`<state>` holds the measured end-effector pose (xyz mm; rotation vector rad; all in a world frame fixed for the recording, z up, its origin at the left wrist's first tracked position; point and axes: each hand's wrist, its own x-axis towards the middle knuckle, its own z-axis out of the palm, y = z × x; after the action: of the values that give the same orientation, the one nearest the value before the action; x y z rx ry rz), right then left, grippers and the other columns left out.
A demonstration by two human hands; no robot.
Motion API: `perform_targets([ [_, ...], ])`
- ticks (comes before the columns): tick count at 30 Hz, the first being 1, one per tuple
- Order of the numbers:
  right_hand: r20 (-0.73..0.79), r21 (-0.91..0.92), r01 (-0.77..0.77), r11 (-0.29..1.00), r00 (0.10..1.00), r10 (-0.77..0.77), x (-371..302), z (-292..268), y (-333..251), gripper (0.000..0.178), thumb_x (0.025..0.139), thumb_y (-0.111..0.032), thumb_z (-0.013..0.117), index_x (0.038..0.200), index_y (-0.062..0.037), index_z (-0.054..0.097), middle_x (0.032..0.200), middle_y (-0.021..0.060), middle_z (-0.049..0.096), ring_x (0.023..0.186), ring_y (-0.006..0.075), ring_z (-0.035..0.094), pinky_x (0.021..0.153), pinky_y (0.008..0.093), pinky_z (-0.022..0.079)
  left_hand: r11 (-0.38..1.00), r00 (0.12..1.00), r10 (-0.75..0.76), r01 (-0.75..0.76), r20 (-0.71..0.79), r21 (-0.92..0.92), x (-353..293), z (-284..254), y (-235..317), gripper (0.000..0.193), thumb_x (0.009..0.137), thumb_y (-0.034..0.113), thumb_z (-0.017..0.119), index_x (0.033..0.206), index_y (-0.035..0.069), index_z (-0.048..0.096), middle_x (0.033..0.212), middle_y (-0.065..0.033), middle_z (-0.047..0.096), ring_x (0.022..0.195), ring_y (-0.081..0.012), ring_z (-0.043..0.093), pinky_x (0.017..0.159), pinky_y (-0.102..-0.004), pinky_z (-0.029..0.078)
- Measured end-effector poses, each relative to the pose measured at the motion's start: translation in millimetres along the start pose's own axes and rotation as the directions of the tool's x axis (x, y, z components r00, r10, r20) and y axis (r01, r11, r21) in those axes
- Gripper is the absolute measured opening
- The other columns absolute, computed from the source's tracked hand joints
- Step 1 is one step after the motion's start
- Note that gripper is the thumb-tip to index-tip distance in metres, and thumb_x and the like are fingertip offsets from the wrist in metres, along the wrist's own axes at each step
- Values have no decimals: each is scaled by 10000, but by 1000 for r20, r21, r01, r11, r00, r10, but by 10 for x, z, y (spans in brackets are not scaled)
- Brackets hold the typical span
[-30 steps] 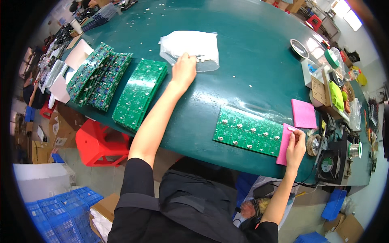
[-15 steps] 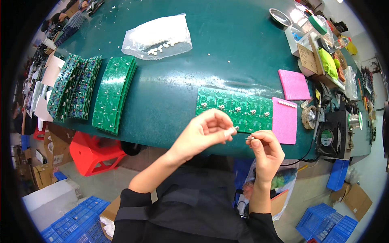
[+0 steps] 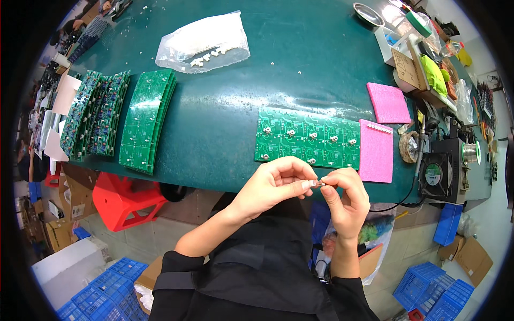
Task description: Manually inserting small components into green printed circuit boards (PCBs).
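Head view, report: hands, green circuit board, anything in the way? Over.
Left hand and right hand: pinching small parts, close together. Green circuit board: lying on table. In the way: left hand hides part of its near edge.

One camera rides on the head of the person [image 3: 246, 267], facing steeply down and forward across the green table [image 3: 219, 117]. Its near edge crosses mid-view, with left hand [image 3: 270, 188] and right hand [image 3: 347, 206] close below the lens; the far side runs out at the top, farther off. Straight edges bow.
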<state>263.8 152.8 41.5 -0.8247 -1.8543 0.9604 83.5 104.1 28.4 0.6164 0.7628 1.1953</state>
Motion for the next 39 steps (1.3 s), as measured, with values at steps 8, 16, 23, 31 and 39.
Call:
perform_targets([
  [8, 83, -102, 21, 995, 996, -13, -4, -89, -10, 179, 750, -4, 744, 913, -18, 671, 841, 76, 645, 775, 227, 602, 688, 311, 478, 999, 1000, -7, 7, 23, 40, 20, 18, -66, 155, 905, 41, 637, 1046, 2, 587, 993, -86, 642, 877, -136, 633, 774, -277, 524],
  [16, 107, -262, 22, 965, 994, 7, -7, -216, 133, 163, 744, 7, 724, 891, -40, 671, 862, 88, 622, 818, 246, 593, 723, 346, 477, 982, 998, -55, 60, -32, 179, -42, 43, -144, 198, 932, 97, 625, 1084, -11, 557, 977, -86, 656, 896, -111, 636, 786, -253, 519],
  [23, 5, -550, 0, 835, 1000, 3, -14, -330, 654, 143, 776, -92, 733, 893, -70, 654, 899, 55, 591, 881, 238, 549, 790, 361, 398, 938, 987, 112, -68, -111, 339, -123, -128, -43, 136, 950, 68, 577, 1069, 3, 562, 963, -89, 652, 866, -130, 631, 785, -270, 525],
  [31, 33, -547, 52, 835, 999, -41, 16, -318, 649, 148, 778, -92, 729, 904, -73, 653, 893, 48, 594, 880, 232, 553, 793, 356, 388, 941, 973, 151, -88, -174, 326, -168, -243, -4, 105, 943, 60, 575, 1036, 12, 585, 937, -77, 656, 828, -113, 622, 750, -249, 513],
  [39, 36, -544, 61, 837, 998, -50, -36, -307, 644, 152, 771, -89, 732, 901, -74, 654, 894, 48, 595, 870, 233, 551, 787, 358, 387, 941, 967, 161, -89, -199, 327, -221, -270, -27, 103, 943, 70, 579, 1032, 19, 589, 933, -69, 657, 823, -109, 620, 739, -243, 505],
])
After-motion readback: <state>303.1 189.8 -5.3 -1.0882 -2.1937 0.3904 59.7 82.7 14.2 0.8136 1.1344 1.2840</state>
